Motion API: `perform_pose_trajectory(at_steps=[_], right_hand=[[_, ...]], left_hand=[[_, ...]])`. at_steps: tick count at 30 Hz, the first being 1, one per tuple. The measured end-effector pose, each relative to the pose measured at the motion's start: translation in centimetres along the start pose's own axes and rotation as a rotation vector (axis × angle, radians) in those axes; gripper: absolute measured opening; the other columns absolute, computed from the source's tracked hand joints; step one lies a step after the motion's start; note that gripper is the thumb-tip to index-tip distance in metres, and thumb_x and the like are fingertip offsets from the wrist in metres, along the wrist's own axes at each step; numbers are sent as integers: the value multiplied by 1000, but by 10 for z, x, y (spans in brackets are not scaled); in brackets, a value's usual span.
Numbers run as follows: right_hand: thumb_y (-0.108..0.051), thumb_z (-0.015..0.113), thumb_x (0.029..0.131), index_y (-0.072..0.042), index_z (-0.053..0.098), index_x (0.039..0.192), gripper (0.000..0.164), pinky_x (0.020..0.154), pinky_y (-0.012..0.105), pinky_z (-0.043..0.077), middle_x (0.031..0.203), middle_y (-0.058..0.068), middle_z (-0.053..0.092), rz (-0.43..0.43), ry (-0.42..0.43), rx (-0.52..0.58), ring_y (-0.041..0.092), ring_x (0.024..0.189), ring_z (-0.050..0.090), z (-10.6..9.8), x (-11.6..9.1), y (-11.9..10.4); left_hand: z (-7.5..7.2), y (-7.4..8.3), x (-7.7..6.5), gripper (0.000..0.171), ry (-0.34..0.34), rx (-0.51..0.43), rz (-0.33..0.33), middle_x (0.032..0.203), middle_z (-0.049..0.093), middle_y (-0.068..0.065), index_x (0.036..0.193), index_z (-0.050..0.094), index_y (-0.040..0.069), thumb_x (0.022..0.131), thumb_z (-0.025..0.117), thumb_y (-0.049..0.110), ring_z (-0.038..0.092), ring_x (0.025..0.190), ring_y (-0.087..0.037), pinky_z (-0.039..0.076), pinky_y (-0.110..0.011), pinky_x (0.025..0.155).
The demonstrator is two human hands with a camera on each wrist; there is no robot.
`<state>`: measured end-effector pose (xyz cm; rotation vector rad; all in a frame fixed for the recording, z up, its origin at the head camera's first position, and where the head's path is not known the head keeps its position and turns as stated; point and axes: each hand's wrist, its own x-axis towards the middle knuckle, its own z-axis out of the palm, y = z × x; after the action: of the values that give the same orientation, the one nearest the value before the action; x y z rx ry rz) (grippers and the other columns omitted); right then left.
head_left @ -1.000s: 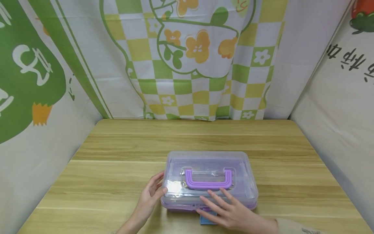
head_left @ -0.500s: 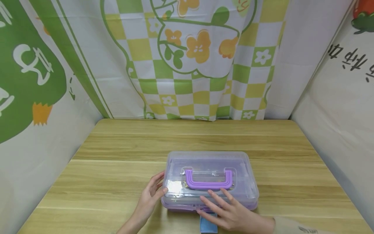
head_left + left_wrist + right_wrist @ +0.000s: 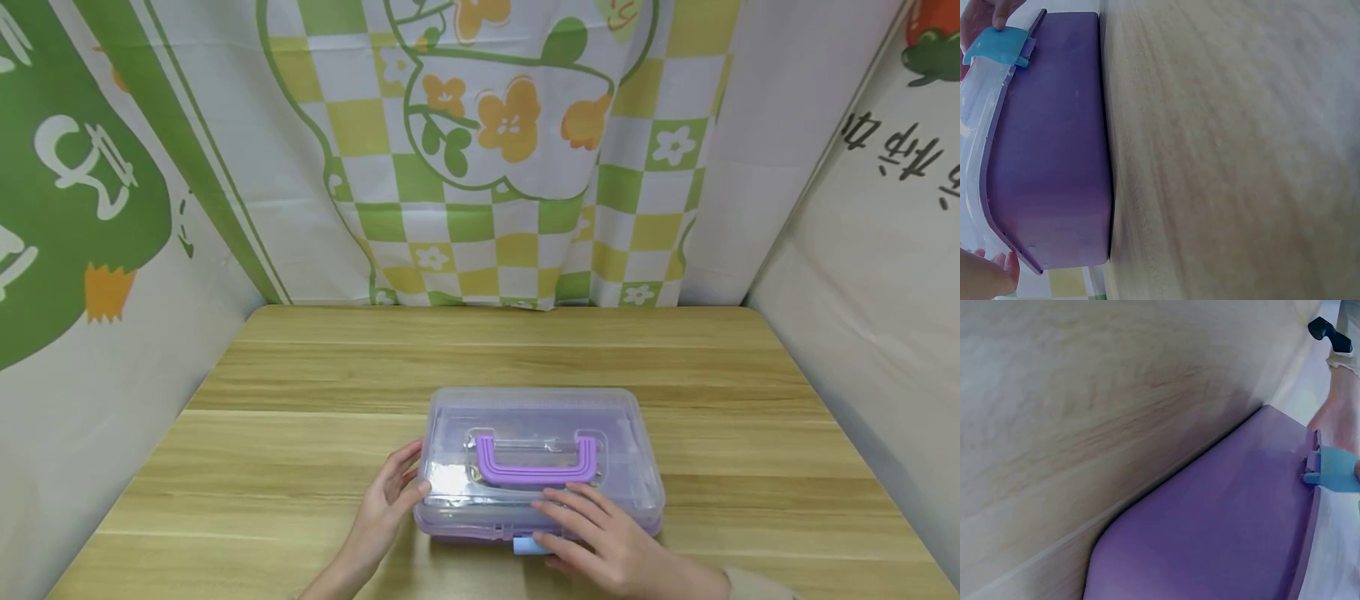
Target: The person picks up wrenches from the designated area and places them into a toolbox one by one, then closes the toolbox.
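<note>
A plastic storage box [image 3: 525,417] with a clear lid, purple handle [image 3: 536,475] and purple base [image 3: 1054,144] lies on the table, its lid down. My left hand [image 3: 378,508] rests against the box's left side, thumb and fingertips touching the lid's edge. My right hand [image 3: 607,542] lies over the box's front right, fingers loosely bent on the lid. One of its digits presses the light blue latch [image 3: 528,546] at the front rim. In the left wrist view that latch spans the rim seam, its free end over the lid.
A wood-grain table [image 3: 262,483] bears the box, which stands near its front edge. Behind it hangs a checked, flowered curtain [image 3: 465,217]. White printed fabric [image 3: 847,292] runs along the right side, with more on the left.
The blue latch has swung from hanging out toward the front up to the rim, now seen nearly edge-on. My right hand shifted slightly right with it; the left hand and box stayed put.
</note>
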<state>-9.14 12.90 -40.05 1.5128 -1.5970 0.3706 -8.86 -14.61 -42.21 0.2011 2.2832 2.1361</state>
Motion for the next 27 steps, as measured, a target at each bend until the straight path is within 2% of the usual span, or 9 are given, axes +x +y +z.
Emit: perform_pose_trajectory(at_steps=[5,14,24,27], right_hand=[[-15,53,89,0,63,90,19,77,39,47,97,23,60,48,53,44,33,87,58,0,3,1],[-16,52,89,0,65,88,21,79,35,46,97,24,60,220,50,60,31,87,58,0,8,-7],[-18,50,90,-1,64,83,23,81,35,45,99,22,60,288,46,58,31,89,57,3,8,-11],[-19,49,91,-2,63,81,25,78,35,45,99,22,60,271,30,28,30,88,57,6,6,-10]], left_hand=[[0,0,-1,47,1,1,-10,134,36,-21,129,37,-2,84,51,3,35,120,-34,34,-15,89],[0,0,1,47,1,1,-10,134,36,-21,128,37,-2,84,52,3,36,119,-34,34,-16,89],[0,0,1,48,-6,-12,-18,135,35,-21,129,36,-2,84,51,3,36,119,-37,35,-16,88],[0,0,0,48,-6,-13,-22,135,35,-21,129,36,-1,84,51,3,36,119,-37,35,-24,92]])
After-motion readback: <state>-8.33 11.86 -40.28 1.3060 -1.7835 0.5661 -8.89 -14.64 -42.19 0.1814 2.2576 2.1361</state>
